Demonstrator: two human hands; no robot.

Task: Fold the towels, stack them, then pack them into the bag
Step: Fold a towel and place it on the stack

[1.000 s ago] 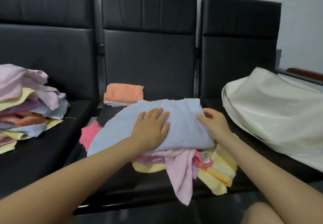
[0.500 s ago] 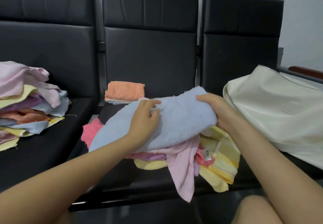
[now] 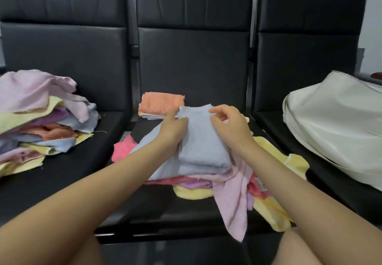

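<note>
Both hands are working the light blue towel lying atop the loose towel heap on the middle seat: the left hand is gripping its left fold, the right hand pinching its top edge with curled fingers. Behind them a folded orange towel is sitting, hiding most of the stack beneath; the white bag is lying on the right seat, cut off by the frame.
</note>
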